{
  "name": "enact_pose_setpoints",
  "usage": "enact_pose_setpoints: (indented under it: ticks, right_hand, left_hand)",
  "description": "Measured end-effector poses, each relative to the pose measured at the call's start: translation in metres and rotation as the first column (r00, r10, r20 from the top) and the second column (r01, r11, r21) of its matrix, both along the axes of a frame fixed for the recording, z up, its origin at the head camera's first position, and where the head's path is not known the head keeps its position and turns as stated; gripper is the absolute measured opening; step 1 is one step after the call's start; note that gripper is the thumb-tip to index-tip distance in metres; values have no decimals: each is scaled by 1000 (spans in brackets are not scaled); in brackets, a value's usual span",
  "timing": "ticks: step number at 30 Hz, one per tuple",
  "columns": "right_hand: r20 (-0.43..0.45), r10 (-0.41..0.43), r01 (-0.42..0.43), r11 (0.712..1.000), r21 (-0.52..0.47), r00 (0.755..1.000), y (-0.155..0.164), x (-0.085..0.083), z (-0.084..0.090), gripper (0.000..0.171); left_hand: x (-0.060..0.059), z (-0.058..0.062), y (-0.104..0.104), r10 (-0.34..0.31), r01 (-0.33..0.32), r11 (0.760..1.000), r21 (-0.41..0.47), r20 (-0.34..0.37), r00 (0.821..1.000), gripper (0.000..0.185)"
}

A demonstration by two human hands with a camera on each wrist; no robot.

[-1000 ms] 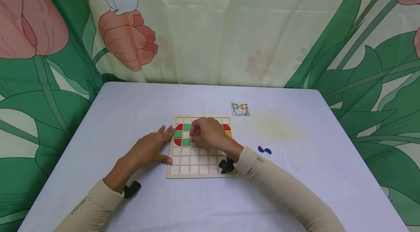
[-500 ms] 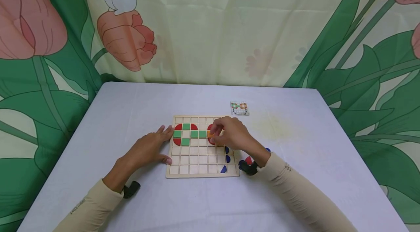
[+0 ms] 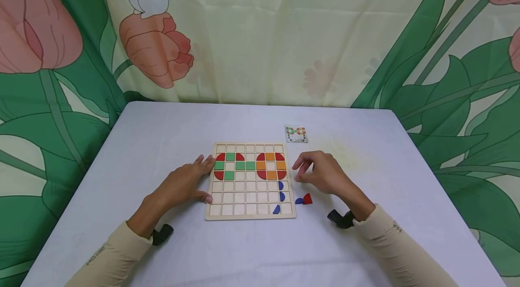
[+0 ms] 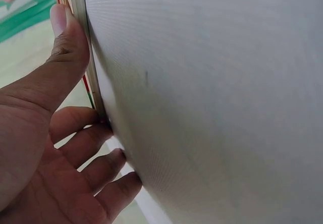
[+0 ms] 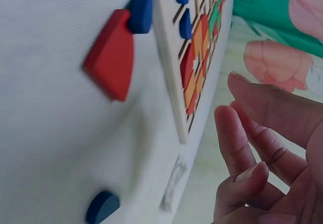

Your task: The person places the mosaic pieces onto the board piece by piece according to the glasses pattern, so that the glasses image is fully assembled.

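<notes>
My left hand point(image 3: 188, 181) rests along the left edge of the wooden grid board point(image 3: 252, 209), thumb and fingertips touching its side in the left wrist view. Red quarter-round pieces, green squares and orange squares point(image 3: 270, 156) fill cells in the upper rows. Several blue half-round pieces point(image 3: 282, 196) lie in the lower right cells. Just off the board's right edge hovers my right hand point(image 3: 322, 172), its fingers loosely bent. Thumb and fingertips point(image 5: 232, 123) stand apart with nothing between them in the right wrist view. Below it lie a red quarter-round piece point(image 3: 307, 199) and a blue piece point(image 3: 299, 201).
A small pattern card point(image 3: 296, 133) lies behind the board's right corner. Another blue piece point(image 5: 103, 208) shows on the cloth in the right wrist view. A white cloth point(image 3: 170, 129) covers the table, and a printed curtain point(image 3: 252, 34) hangs behind it.
My right hand has moved right, from over the middle of the board to beyond its right edge, uncovering the red and orange pieces. The left hand stays at the board's edge.
</notes>
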State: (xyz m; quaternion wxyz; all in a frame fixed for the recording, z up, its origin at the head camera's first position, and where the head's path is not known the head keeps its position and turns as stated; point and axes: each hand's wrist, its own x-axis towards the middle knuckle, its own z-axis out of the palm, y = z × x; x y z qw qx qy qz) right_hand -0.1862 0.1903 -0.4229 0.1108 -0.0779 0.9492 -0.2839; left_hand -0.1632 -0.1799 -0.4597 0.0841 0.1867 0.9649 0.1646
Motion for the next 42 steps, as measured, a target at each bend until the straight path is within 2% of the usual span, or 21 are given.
enact_pose_setpoints:
  ticks: [11, 17, 24, 38, 42]
  right_hand:
    - [75, 26, -28, 999, 25, 997, 23, 17, -7, 22]
    - [95, 47, -55, 994, 89, 994, 26, 23, -16, 25]
    - [96, 73, -83, 990, 111, 993, 26, 24, -20, 25]
    - [137, 115, -125, 990, 67, 984, 31, 27, -12, 21]
    - [116, 116, -121, 992, 37, 986, 31, 26, -11, 21]
  left_hand:
    - [-1, 1, 1, -2, 2, 1000, -6, -1, 1000, 112]
    - [-1, 2, 2, -1, 1, 1000, -12, 1, 1000, 112]
    - [0, 3, 1, -3, 3, 1000, -10, 5, 1000, 112]
    - [0, 3, 1, 9, -9, 1000, -13, 12, 1000, 112]
    - [0, 3, 1, 11, -11, 1000, -13, 11, 1000, 112]
